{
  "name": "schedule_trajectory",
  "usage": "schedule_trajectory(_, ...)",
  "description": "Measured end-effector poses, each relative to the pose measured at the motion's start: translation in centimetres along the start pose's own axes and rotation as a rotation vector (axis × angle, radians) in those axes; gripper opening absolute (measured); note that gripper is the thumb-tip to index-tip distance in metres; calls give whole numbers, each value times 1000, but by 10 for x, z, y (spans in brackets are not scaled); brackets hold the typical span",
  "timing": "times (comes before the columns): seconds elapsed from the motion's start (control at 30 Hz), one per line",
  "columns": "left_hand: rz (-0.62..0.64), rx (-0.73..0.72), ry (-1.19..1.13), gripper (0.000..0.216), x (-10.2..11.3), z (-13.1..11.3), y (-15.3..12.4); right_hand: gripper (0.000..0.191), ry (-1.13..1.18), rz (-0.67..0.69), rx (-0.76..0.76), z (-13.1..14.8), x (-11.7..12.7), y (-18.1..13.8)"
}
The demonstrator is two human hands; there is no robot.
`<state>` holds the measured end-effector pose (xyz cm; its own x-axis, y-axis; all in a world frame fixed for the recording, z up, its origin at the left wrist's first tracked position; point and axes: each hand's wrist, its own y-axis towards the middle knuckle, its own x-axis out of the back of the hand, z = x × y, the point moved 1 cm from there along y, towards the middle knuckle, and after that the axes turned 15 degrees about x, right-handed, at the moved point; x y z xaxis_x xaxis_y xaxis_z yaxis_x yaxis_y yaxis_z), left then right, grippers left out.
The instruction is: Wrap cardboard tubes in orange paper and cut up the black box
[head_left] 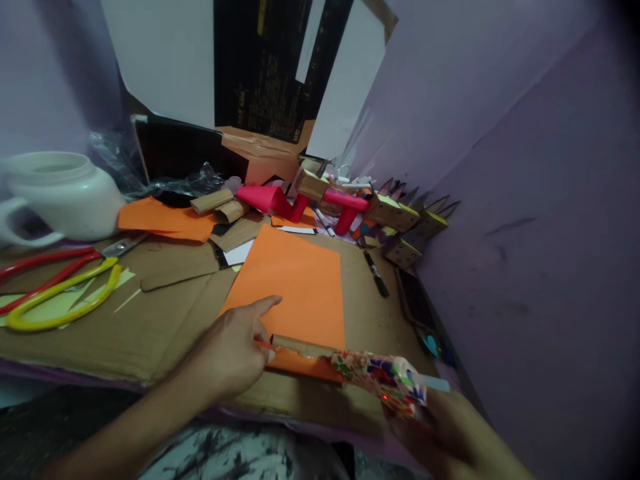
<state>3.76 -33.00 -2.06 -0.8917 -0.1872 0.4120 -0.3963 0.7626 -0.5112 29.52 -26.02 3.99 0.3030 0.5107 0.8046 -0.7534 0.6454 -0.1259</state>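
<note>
My right hand [435,427] is wrapped round a hot glue gun [383,377] with a flowery pattern, a small red light and a pale glue stick at its back. The gun's nozzle end is at the near edge of an orange sheet of paper [300,287]. A narrow brown cardboard strip or roll [305,347] lies along that near edge, with orange paper in front of it. My left hand [240,350] pinches the paper edge at the strip's left end. Its index finger stretches out over the sheet; the other fingers are curled.
Red-and-yellow-handled scissors [113,257] and a white mug-like pot [65,193] stand at left. Pink paper rolls [265,199], cardboard pieces and a crumpled orange sheet [170,223] lie behind. A black marker [376,273] and a phone [415,297] lie at right, by the purple wall.
</note>
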Motion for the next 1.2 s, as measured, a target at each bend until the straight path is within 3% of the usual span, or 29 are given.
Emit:
schedule_trajectory(0.2, 4, 4, 22, 77, 1, -3, -1, 31, 110, -61, -57, -13, 0, -10)
schedule_trajectory(0.77, 0, 38, 43, 80, 3, -9, -2, 20, 141, -106, -110, -11, 8, -18)
schedule_trajectory(1.1, 3, 43, 52, 78, 3, -9, -5, 23, 141, -72, -116, -16, 9, -21)
schedule_trajectory(1.2, -4, 42, 53, 77, 3, -9, -3, 25, 168, -122, -149, -23, 9, -24)
